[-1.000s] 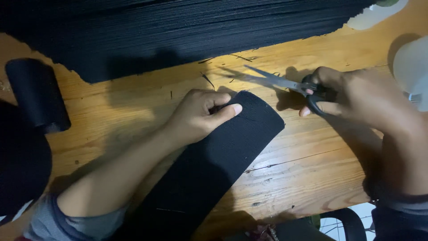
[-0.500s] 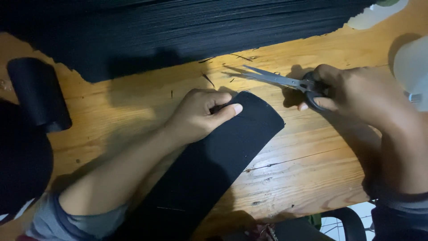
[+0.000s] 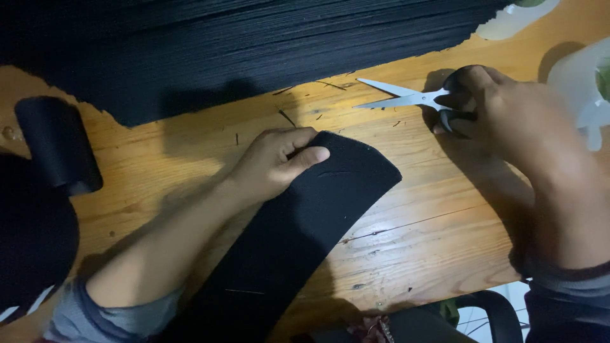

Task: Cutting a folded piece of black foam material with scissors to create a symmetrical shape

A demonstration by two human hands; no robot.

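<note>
My left hand point(image 3: 274, 163) presses down on the upper left edge of a long black fabric strip point(image 3: 298, 235) that lies diagonally on the wooden table point(image 3: 432, 222), thumb on top of the cloth. My right hand point(image 3: 508, 114) grips the black handles of a pair of scissors point(image 3: 397, 96) at the upper right. The silver blades are slightly apart and point left, lying low over the wood, apart from the strip.
A large sheet of black fabric point(image 3: 254, 44) covers the far side of the table. A black roll point(image 3: 57, 143) lies at the left. White plastic objects point(image 3: 581, 82) sit at the far right. Small black thread scraps dot the wood near the blades. A chair point(image 3: 483, 317) shows below the table edge.
My right hand has drawn the scissors to the right and a little away from the strip. My left hand stays on the fabric.
</note>
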